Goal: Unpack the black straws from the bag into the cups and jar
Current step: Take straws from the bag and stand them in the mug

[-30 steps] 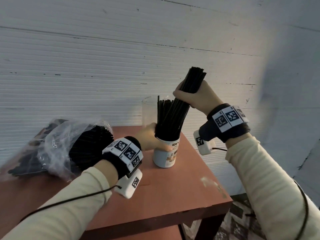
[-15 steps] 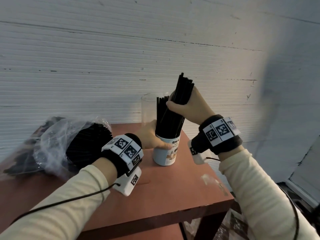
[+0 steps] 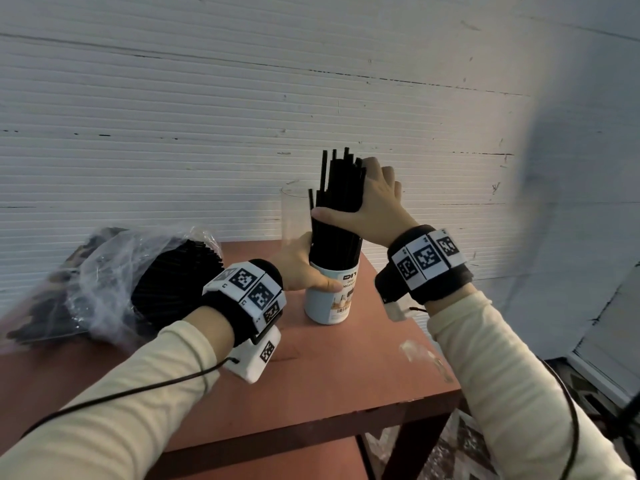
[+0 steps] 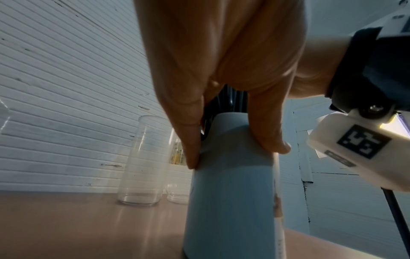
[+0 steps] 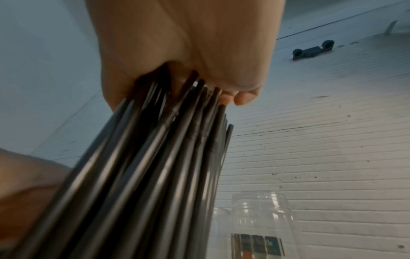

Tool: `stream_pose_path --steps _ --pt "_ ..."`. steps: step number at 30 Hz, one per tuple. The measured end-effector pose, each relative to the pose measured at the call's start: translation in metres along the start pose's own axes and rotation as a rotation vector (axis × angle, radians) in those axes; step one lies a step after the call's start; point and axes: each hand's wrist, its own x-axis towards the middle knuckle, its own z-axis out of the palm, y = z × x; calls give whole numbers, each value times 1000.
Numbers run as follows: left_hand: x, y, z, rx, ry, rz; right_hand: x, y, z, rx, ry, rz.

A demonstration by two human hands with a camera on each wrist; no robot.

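While I seat this bundle, progress reads so:
Right hand [image 3: 375, 206]: my fingers wrapped round black straws [image 3: 337, 209] standing in the cup [image 3: 330, 299].
Left hand [image 3: 298, 268]: clasps that cup.
Left to do: bag [image 3: 114, 282] looks full; glass [image 4: 144, 161] and jar [image 5: 261, 219] hold none.

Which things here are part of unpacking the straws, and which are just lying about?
Part of the job: black straws, white cup, plastic bag, clear glass, clear jar, left hand, right hand.

Lying about: table, wall bracket.
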Motion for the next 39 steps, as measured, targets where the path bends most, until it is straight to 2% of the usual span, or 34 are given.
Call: stream_pose_path --steps 1,4,6,8,10,13,17,22,24,26,28,32,34,36,39 --pt "0 0 0 0 -3 10 0 -1 -1 41 22 -11" --pt "0 0 0 -6 11 10 -2 -4 -5 388 235 -103" --pt "-1 0 0 -1 12 11 -3 -6 -8 530 317 -179" --pt "-1 1 1 4 10 16 -4 -11 -8 479 313 -277" --pt "-2 2 0 4 6 14 -3 -12 -1 289 235 -359" --pt "-2 0 1 24 2 7 -3 -10 7 115 150 -303" --pt "-4 2 2 -11 -27 2 -3 -9 4 151 239 -341" --pt "-6 -1 2 -49 -72 -39 -3 -20 -3 -3 54 -293" --pt "-9 -4 -1 -66 -71 -71 -4 -22 -4 -10 84 -288" --pt "-15 -7 -3 -78 1 -82 -5 -25 -3 37 172 -323" --pt "-30 -7 -9 -80 169 -86 -8 -35 -1 140 266 -392" --pt "-71 -15 -41 10 539 83 -16 -67 10 355 317 -474" --pt "-90 -21 -62 67 696 107 -18 -84 24 449 227 -468" --pt "-110 -26 -82 102 814 101 -19 -102 44 502 58 -415" --pt "-135 -43 -109 250 870 38 -18 -126 75 444 -218 -358"
